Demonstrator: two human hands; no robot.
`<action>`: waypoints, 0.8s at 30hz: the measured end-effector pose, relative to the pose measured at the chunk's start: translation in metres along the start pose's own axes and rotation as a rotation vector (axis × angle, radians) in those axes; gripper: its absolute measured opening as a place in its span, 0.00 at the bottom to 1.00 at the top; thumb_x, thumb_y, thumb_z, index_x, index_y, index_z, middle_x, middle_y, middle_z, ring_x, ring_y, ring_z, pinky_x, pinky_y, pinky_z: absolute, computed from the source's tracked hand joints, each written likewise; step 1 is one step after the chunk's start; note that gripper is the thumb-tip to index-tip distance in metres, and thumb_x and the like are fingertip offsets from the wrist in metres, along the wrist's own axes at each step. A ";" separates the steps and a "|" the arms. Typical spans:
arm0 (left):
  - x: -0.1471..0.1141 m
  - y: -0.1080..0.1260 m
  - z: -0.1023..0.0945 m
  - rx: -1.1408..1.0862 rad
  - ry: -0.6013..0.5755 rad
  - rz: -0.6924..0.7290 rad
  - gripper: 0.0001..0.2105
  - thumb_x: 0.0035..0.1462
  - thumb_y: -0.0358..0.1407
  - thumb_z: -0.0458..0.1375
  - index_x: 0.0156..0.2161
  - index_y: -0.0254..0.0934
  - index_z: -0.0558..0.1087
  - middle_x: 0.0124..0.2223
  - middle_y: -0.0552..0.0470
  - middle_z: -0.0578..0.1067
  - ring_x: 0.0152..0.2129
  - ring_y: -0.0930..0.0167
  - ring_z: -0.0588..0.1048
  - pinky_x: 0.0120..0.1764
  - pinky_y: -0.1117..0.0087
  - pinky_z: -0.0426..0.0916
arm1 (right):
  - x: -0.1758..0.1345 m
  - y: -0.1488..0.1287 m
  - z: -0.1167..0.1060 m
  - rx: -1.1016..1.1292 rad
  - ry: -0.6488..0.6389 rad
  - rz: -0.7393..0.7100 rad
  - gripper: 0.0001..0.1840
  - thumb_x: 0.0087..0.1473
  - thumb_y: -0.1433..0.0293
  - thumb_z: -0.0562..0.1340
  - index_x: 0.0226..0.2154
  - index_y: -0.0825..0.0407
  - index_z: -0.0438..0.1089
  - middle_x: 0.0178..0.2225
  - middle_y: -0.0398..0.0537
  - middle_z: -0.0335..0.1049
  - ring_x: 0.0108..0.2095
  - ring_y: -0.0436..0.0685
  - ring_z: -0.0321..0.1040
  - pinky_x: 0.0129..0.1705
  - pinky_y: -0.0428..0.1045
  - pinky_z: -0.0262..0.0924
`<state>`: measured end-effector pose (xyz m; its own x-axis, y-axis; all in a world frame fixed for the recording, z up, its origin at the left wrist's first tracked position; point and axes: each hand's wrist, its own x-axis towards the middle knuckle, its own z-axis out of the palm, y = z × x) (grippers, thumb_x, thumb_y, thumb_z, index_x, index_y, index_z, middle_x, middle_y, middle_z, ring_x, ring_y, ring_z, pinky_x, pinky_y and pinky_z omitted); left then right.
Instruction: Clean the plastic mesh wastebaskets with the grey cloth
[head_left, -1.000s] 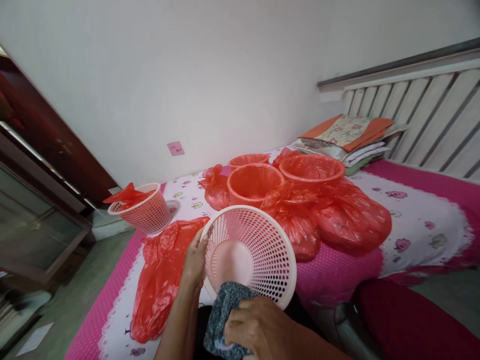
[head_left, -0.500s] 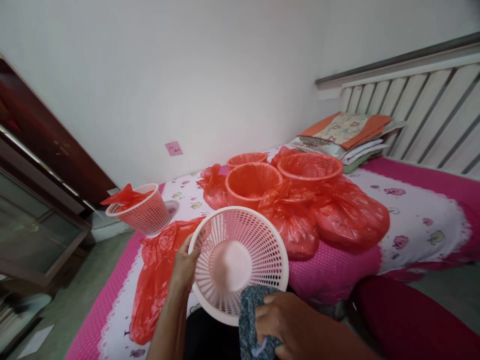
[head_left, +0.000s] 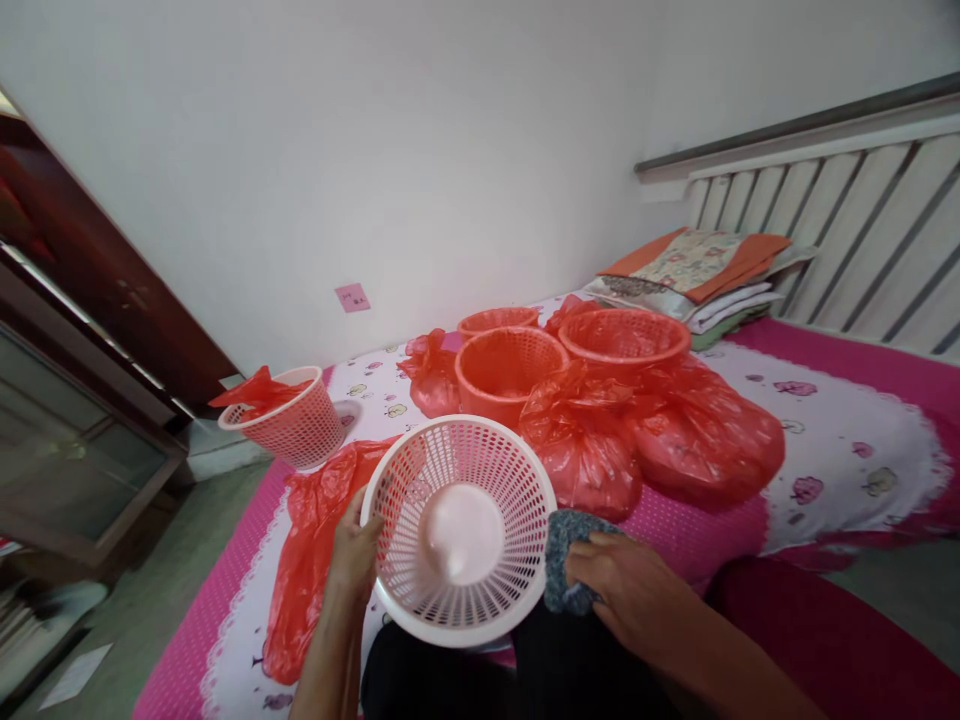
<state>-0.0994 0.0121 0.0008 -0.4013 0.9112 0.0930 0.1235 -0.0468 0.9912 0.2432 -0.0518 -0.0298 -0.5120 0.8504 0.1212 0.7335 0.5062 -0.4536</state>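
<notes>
A pale pink plastic basket with slotted sides tilts toward me above my lap, its inside showing. My left hand grips its left rim, thumb over the edge. In my right hand is a bunched dark grey-blue cloth, pressed against the outer right side of the basket near the rim. A flat red plastic bag lies on the bed left of my left hand. Beyond the basket stand several baskets covered in red bags, one of them the middle lined basket.
Another pink basket with a red bag inside stands at the bed's left edge. A puffed red bag bulges at right. Folded bedding lies near the radiator. A dark red seat is at lower right.
My right hand has moved the cloth from the basket's near lower rim up and around to its right side. The basket has shifted slightly left in my left hand.
</notes>
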 end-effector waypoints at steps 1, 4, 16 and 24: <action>-0.001 0.000 -0.002 -0.031 -0.012 -0.023 0.26 0.41 0.31 0.59 0.49 0.40 0.77 0.47 0.48 0.83 0.43 0.58 0.81 0.43 0.60 0.78 | 0.001 0.005 -0.001 -0.035 0.014 0.053 0.16 0.41 0.81 0.56 0.32 0.51 0.72 0.35 0.50 0.74 0.39 0.63 0.68 0.43 0.55 0.58; -0.007 -0.002 -0.008 -0.091 -0.053 -0.064 0.28 0.42 0.31 0.60 0.53 0.41 0.76 0.49 0.49 0.83 0.45 0.58 0.81 0.43 0.60 0.78 | 0.004 0.021 -0.006 0.019 0.186 0.220 0.19 0.46 0.78 0.55 0.40 0.51 0.73 0.42 0.53 0.76 0.45 0.64 0.71 0.49 0.57 0.62; -0.041 -0.011 -0.018 -0.043 -0.047 -0.042 0.26 0.47 0.37 0.63 0.55 0.38 0.74 0.55 0.46 0.79 0.54 0.58 0.75 0.59 0.58 0.67 | 0.020 0.022 0.013 0.674 0.555 0.386 0.23 0.56 0.54 0.59 0.48 0.51 0.71 0.47 0.54 0.78 0.48 0.64 0.75 0.53 0.57 0.67; -0.045 -0.030 -0.034 -0.008 -0.073 0.023 0.25 0.50 0.46 0.66 0.53 0.40 0.76 0.59 0.44 0.77 0.59 0.56 0.71 0.63 0.55 0.62 | 0.018 0.018 0.021 0.764 0.371 0.338 0.15 0.50 0.60 0.64 0.39 0.51 0.71 0.37 0.50 0.80 0.38 0.61 0.76 0.43 0.54 0.69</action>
<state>-0.1160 -0.0415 -0.0303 -0.3311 0.9373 0.1087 0.1241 -0.0710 0.9897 0.2379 -0.0302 -0.0549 -0.0502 0.9945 0.0919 0.2553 0.1017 -0.9615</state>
